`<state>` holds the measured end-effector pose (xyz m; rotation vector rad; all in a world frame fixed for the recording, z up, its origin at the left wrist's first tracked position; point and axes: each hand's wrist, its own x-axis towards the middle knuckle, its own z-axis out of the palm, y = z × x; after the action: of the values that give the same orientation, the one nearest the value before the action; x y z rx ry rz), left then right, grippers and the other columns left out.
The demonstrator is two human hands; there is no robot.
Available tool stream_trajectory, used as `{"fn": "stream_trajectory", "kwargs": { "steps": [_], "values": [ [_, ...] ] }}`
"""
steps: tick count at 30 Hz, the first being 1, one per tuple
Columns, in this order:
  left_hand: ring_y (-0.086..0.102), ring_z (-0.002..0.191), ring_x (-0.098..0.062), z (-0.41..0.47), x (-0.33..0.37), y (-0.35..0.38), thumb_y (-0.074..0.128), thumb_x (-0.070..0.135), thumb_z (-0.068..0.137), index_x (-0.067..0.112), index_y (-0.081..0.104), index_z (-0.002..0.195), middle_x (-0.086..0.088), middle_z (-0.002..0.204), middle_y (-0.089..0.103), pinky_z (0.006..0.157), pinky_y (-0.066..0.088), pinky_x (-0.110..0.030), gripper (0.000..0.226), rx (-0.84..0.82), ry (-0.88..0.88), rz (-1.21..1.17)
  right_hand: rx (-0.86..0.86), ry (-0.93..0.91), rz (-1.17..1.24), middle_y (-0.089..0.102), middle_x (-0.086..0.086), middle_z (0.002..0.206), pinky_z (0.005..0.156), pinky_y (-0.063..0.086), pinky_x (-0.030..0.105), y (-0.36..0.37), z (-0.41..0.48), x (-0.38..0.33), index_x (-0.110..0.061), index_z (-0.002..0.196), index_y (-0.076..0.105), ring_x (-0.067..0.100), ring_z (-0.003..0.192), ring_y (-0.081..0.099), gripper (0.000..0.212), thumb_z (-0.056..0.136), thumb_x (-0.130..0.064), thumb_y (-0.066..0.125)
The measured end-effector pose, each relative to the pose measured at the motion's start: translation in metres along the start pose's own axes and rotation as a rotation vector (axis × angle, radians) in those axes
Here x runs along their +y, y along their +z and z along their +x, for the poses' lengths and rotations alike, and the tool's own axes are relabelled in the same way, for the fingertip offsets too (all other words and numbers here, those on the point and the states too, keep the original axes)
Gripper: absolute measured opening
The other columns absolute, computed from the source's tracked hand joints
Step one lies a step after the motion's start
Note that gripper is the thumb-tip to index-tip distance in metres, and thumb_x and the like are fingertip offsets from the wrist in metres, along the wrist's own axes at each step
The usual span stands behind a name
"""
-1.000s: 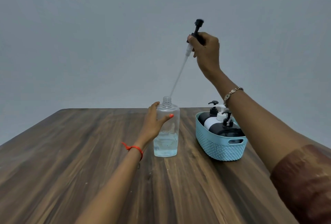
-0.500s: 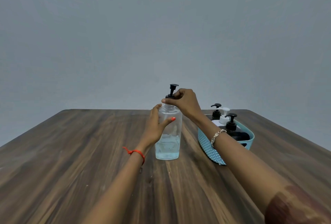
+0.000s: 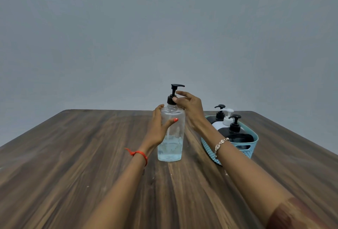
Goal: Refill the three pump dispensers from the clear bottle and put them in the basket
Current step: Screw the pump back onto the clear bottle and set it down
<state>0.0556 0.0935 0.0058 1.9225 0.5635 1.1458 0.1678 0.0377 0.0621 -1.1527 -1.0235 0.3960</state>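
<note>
At frame centre the clear bottle (image 3: 170, 137) stood upright on the wooden table (image 3: 73, 155), the left hand (image 3: 158, 128) wrapped around it. The right hand (image 3: 189, 108) pinched its black pump collar (image 3: 171, 99), apparently. Three dispensers sat in the blue basket (image 3: 252, 142) at right.

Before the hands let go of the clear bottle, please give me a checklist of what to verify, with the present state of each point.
1. Bottle upright on table: ok.
2. Pump seated on the neck: ok.
3. Pump collar screwed tight: cannot tell.
4. Left hand steadies the bottle body: ok.
5. Right hand fingers on the collar: ok.
6. Three dispensers in basket: ok.
</note>
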Motion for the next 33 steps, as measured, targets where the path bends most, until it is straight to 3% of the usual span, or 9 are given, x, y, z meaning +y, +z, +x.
{"fn": "stream_trajectory", "kwargs": {
  "steps": [2,4,6,9,13,19,24,29,33],
  "values": [
    [0.032,0.127,-0.009,-0.001,0.002,0.0,0.061,0.037,0.087,0.017,0.015,0.147,-0.002,0.151,0.027,0.102,0.03,-0.025,0.078,-0.011,-0.002,0.015,-0.018,-0.029,-0.049,0.067,0.003,0.074,0.083,0.051,0.03,0.003,0.0,-0.001,-0.01,0.104,0.067,0.016,0.079,0.067,0.03,0.075,-0.012,0.075],
    [0.022,0.14,-0.017,-0.003,0.003,0.0,0.06,0.037,0.088,0.016,0.006,0.149,-0.003,0.156,0.015,0.111,0.025,-0.032,0.084,-0.028,-0.017,0.009,-0.015,-0.065,-0.137,0.061,-0.013,0.059,0.063,0.045,0.011,0.007,0.0,0.0,-0.02,0.084,0.072,-0.001,0.057,0.057,0.014,0.072,-0.019,0.079],
    [0.016,0.143,-0.02,-0.004,0.004,0.0,0.059,0.037,0.088,0.016,0.002,0.149,-0.004,0.158,0.01,0.114,0.022,-0.037,0.085,-0.043,-0.032,-0.001,0.025,-0.07,-0.216,0.053,-0.016,0.051,0.05,0.037,0.006,0.011,-0.002,0.0,-0.024,0.066,0.064,-0.003,0.048,0.047,0.018,0.068,-0.03,0.081],
    [0.022,0.14,-0.019,-0.005,0.004,0.0,0.059,0.037,0.088,0.016,0.007,0.148,-0.005,0.155,0.017,0.112,0.026,-0.034,0.081,-0.045,-0.044,-0.001,0.04,-0.057,-0.214,0.059,-0.011,0.061,0.062,0.042,0.016,0.009,-0.001,0.0,-0.018,0.063,0.056,0.001,0.061,0.058,0.028,0.073,-0.036,0.076],
    [0.031,0.129,-0.013,-0.005,0.004,0.0,0.06,0.034,0.088,0.015,0.012,0.146,-0.005,0.15,0.025,0.101,0.028,-0.023,0.077,-0.037,-0.037,-0.015,-0.092,-0.014,-0.052,0.067,0.007,0.103,0.091,0.045,0.035,0.003,-0.002,-0.007,-0.014,0.102,0.066,0.019,0.1,0.063,0.017,0.086,-0.012,0.061],
    [0.028,0.133,-0.015,-0.005,0.003,0.0,0.059,0.036,0.088,0.017,0.011,0.146,-0.005,0.151,0.023,0.102,0.028,-0.025,0.077,-0.046,-0.035,-0.021,-0.018,-0.106,-0.164,0.07,0.005,0.085,0.075,0.055,0.025,0.004,-0.002,-0.006,-0.012,0.081,0.062,0.014,0.078,0.069,0.025,0.067,-0.017,0.082],
    [0.03,0.119,-0.005,-0.004,0.001,0.0,0.06,0.037,0.087,0.019,0.012,0.145,-0.003,0.148,0.027,0.097,0.028,-0.022,0.077,-0.044,-0.034,-0.03,0.025,-0.074,-0.1,0.068,0.012,0.087,0.081,0.05,0.043,0.005,0.0,-0.006,-0.015,0.07,0.054,0.027,0.087,0.065,0.02,0.079,-0.018,0.072],
    [0.029,0.119,-0.004,-0.003,-0.002,0.001,0.06,0.038,0.087,0.021,0.013,0.145,0.001,0.145,0.027,0.096,0.029,-0.023,0.076,-0.043,-0.032,-0.042,0.012,-0.11,-0.193,0.049,-0.001,0.059,0.063,0.045,0.013,0.004,0.001,-0.002,-0.011,0.097,0.062,0.004,0.056,0.051,0.031,0.071,-0.015,0.079],
    [0.031,0.116,-0.001,-0.002,-0.002,0.0,0.061,0.038,0.087,0.022,0.014,0.145,0.011,0.13,0.029,0.091,0.03,-0.018,0.076,-0.047,-0.03,-0.052,0.068,-0.073,-0.063,0.055,0.029,0.067,0.067,0.045,0.032,0.007,-0.003,-0.003,0.005,0.072,0.064,0.016,0.062,0.056,0.026,0.08,-0.02,0.068]
  ]
}}
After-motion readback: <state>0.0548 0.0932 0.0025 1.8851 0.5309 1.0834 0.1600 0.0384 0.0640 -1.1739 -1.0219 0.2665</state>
